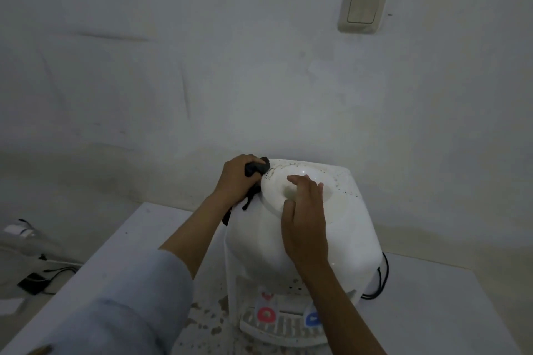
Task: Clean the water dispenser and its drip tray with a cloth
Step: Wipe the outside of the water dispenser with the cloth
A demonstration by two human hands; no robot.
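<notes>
A white tabletop water dispenser (352,228) stands on a white table, seen from above. Its round bottle seat (271,196) faces up, with dark specks along the far rim. My left hand (238,179) is shut on a dark cloth (259,168) and presses it against the top left edge of the dispenser; a strip of cloth hangs below the hand. My right hand (304,219) rests flat on the bottle seat, fingers spread, holding nothing. At the bottom, the slotted drip tray (285,331) sits under a red tap (266,315) and a blue tap (313,318).
The white table (447,305) has stains in front of the dispenser. A black cable (383,277) loops at the dispenser's right side. A wall with a light switch (362,8) stands close behind. On the floor to the left lie cables and a dark device (33,282).
</notes>
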